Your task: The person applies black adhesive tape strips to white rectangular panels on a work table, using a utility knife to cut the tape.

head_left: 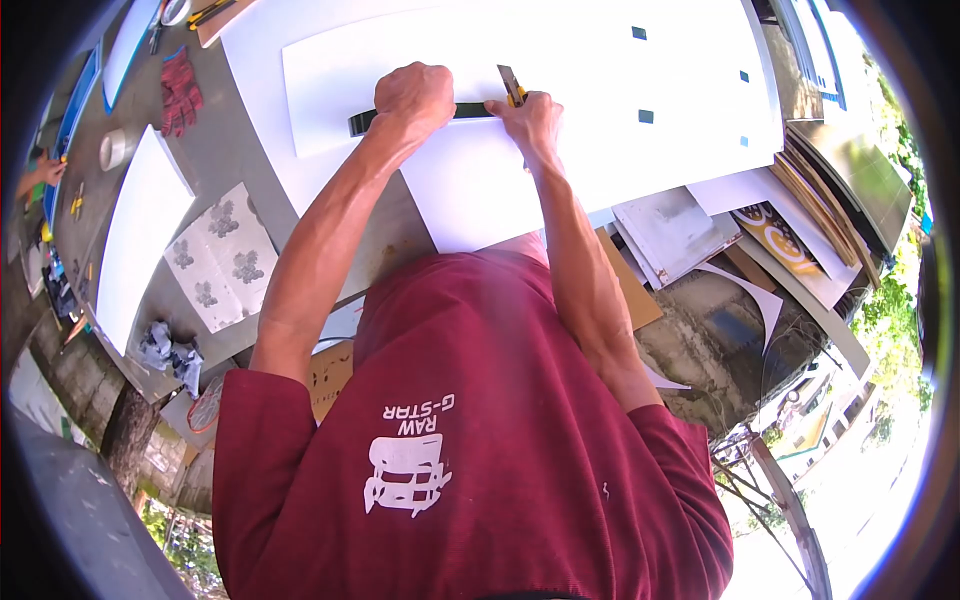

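Fingers curled round the yellow-handled cutter (515,95), your right hand (537,122) has one fingertip reaching to the dark strip (476,110), forearm stretched forward. Your left hand (413,94) is a fist over the strip, wrist angled inward; you can't tell what it pinches. It looks like a strip-handling step, and the next move calls for a steady left fist, blade clear. Farther out, dark patches (639,33) dot the white sheet (590,70).
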The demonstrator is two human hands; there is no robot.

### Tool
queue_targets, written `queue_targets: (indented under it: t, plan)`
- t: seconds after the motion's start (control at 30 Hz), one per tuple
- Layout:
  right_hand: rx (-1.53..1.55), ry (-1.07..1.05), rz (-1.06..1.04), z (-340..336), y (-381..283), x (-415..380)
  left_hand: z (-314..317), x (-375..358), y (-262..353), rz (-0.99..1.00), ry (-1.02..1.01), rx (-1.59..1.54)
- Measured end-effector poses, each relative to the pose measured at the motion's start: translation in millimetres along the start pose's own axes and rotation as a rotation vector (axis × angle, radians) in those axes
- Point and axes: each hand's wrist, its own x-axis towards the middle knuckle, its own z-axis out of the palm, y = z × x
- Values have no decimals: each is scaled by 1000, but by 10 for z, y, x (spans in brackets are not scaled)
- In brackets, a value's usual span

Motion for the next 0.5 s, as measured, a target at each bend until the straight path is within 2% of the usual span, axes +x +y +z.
queue_targets:
  t: [0.3, 0.5]
  plan:
    - [-116, 54, -7, -169, 33, -93, 8, -38, 1, -6, -10, -28]
    - [-23, 75, -139, -99, 200, -390, -37, -44, -1, 23, -1, -33]
